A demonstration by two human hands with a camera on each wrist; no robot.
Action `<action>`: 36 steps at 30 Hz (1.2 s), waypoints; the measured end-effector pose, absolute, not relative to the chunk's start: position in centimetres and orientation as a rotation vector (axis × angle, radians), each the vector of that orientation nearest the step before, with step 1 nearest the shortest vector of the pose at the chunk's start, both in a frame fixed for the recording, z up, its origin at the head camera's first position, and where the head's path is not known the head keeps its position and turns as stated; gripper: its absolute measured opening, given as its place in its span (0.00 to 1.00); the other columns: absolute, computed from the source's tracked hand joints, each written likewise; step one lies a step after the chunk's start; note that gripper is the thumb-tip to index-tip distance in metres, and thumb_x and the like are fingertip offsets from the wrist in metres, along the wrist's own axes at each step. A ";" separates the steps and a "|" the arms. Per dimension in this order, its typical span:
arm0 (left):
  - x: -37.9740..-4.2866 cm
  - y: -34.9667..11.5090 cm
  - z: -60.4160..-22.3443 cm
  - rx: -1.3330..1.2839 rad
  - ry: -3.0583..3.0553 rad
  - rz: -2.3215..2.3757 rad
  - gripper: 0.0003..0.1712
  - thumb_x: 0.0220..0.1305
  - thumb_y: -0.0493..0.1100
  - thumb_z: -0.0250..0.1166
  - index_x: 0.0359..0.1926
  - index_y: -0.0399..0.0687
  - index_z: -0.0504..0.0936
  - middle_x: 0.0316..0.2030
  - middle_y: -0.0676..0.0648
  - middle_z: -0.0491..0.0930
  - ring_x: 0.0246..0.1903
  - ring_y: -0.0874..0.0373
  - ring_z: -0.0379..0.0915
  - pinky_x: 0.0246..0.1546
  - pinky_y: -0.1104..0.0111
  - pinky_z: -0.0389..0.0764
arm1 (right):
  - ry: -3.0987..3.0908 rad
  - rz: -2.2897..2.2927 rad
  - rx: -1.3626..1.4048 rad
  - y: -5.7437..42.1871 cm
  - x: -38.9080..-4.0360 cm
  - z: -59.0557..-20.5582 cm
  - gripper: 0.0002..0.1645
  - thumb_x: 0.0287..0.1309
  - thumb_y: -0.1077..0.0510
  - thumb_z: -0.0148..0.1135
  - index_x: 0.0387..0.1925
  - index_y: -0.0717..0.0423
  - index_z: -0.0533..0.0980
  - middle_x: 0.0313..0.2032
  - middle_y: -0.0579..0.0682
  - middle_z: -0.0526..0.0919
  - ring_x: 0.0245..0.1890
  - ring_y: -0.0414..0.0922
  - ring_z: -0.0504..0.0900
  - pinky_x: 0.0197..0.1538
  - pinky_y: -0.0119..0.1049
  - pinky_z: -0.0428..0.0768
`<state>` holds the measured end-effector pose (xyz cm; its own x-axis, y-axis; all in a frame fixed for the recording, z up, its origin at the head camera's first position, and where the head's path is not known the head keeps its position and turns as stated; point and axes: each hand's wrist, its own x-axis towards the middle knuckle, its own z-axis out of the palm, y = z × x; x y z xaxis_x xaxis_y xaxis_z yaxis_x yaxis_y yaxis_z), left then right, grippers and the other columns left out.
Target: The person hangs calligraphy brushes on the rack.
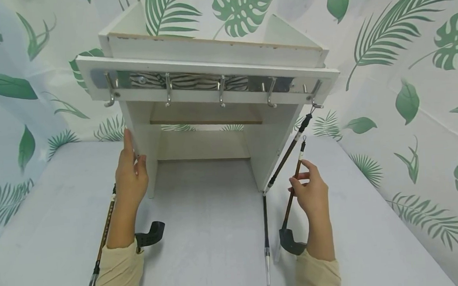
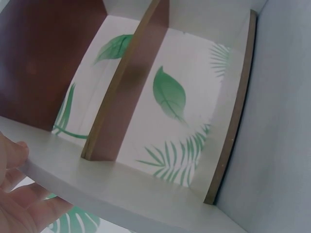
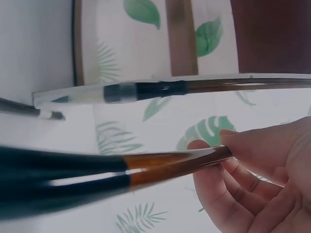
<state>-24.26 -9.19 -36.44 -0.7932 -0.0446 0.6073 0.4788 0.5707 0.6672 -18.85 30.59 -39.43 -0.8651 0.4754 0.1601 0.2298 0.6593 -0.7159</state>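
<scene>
A white shelf unit [image 1: 211, 45] stands on the table, with a row of metal hooks [image 1: 221, 91] along its front rail. My left hand [image 1: 131, 175] holds the edge of its left side panel [image 2: 116, 194], thumb at the front edge and fingers along the outside. My right hand [image 1: 312, 190] pinches the brown handle of a calligraphy brush [image 3: 170, 167] between thumb and fingertips. The brush slants, its cord loop uppermost and its dark lower end pointing down. Just left of it, another brush [image 1: 290, 150] with a clear cap hangs by its loop from the rightmost hook.
A capped black brush [image 1: 266, 224] lies on the table [image 1: 203, 236] below the hanging one. Another brush [image 1: 104, 233] lies left of my left forearm. Black curved devices sit at both wrists. Behind the shelf unit hangs a leaf-patterned cloth [image 1: 380, 42].
</scene>
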 end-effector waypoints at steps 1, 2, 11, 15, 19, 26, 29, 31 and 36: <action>-24.3 -9.2 -36.5 -0.350 -2.220 -1.182 0.39 0.67 0.32 0.47 0.71 0.51 0.37 0.58 0.28 0.60 0.59 0.33 0.60 0.52 0.45 0.72 | -2.532 1.005 -0.544 31.8 -19.7 -41.0 0.40 0.59 0.56 0.58 0.66 0.30 0.51 0.45 0.53 0.76 0.26 0.41 0.84 0.24 0.42 0.82; -24.3 -9.2 -36.5 -0.355 -2.214 -1.179 0.39 0.67 0.32 0.47 0.72 0.51 0.38 0.57 0.28 0.60 0.58 0.33 0.60 0.51 0.45 0.72 | -2.516 0.978 -0.534 32.9 -20.4 -42.5 0.40 0.59 0.53 0.58 0.66 0.25 0.50 0.44 0.50 0.76 0.25 0.39 0.83 0.23 0.41 0.82; -24.2 -9.2 -36.6 -0.380 -2.183 -1.163 0.41 0.67 0.32 0.47 0.71 0.59 0.36 0.57 0.27 0.60 0.58 0.32 0.61 0.50 0.44 0.73 | -2.465 0.998 -0.497 33.8 -20.5 -42.9 0.41 0.58 0.51 0.59 0.66 0.26 0.49 0.45 0.49 0.76 0.26 0.40 0.83 0.20 0.40 0.81; -24.2 -9.2 -36.5 -0.365 -2.201 -1.166 0.40 0.67 0.32 0.47 0.72 0.57 0.36 0.57 0.27 0.61 0.58 0.32 0.61 0.50 0.45 0.73 | -2.459 1.060 -0.510 31.7 -19.0 -39.9 0.41 0.58 0.53 0.59 0.67 0.31 0.50 0.46 0.55 0.75 0.28 0.43 0.84 0.24 0.51 0.80; -24.1 -9.2 -36.5 -0.350 -2.219 -1.191 0.39 0.67 0.33 0.47 0.72 0.54 0.37 0.57 0.28 0.60 0.58 0.33 0.61 0.51 0.46 0.73 | -2.441 0.931 -0.493 33.5 -20.2 -42.3 0.38 0.59 0.44 0.55 0.65 0.21 0.48 0.45 0.47 0.76 0.28 0.37 0.83 0.22 0.45 0.81; -24.2 -9.2 -36.5 -0.340 -2.226 -1.200 0.39 0.67 0.32 0.47 0.72 0.53 0.37 0.57 0.28 0.60 0.58 0.33 0.61 0.51 0.46 0.73 | -2.389 0.839 -0.463 36.5 -21.9 -45.5 0.40 0.56 0.40 0.55 0.64 0.19 0.45 0.45 0.43 0.76 0.28 0.36 0.83 0.29 0.38 0.84; -24.2 -9.2 -36.5 -0.342 -2.224 -1.196 0.39 0.67 0.32 0.47 0.72 0.52 0.38 0.57 0.28 0.61 0.58 0.33 0.61 0.51 0.46 0.73 | -2.375 0.909 -0.454 35.1 -20.7 -43.2 0.41 0.56 0.44 0.58 0.66 0.23 0.47 0.46 0.47 0.76 0.28 0.38 0.83 0.25 0.39 0.83; -24.2 -9.1 -36.4 -0.343 -2.224 -1.196 0.38 0.67 0.32 0.47 0.72 0.51 0.38 0.57 0.28 0.61 0.58 0.33 0.61 0.51 0.46 0.73 | -2.357 0.946 -0.462 33.4 -19.5 -41.0 0.41 0.56 0.47 0.59 0.66 0.25 0.50 0.45 0.48 0.76 0.27 0.38 0.83 0.23 0.45 0.82; -24.1 -9.1 -36.5 -0.341 -2.224 -1.208 0.38 0.67 0.33 0.46 0.71 0.50 0.38 0.57 0.28 0.61 0.58 0.33 0.61 0.51 0.46 0.73 | -2.314 0.934 -0.426 28.0 -15.8 -34.7 0.36 0.58 0.56 0.58 0.66 0.36 0.56 0.41 0.53 0.77 0.26 0.40 0.82 0.29 0.44 0.83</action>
<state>-24.12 -9.13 -36.46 -0.7994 -0.0490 0.5988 0.4756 0.5573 0.6806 -15.76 28.00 -34.67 -0.7678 0.4914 0.4111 0.0682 0.7008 -0.7101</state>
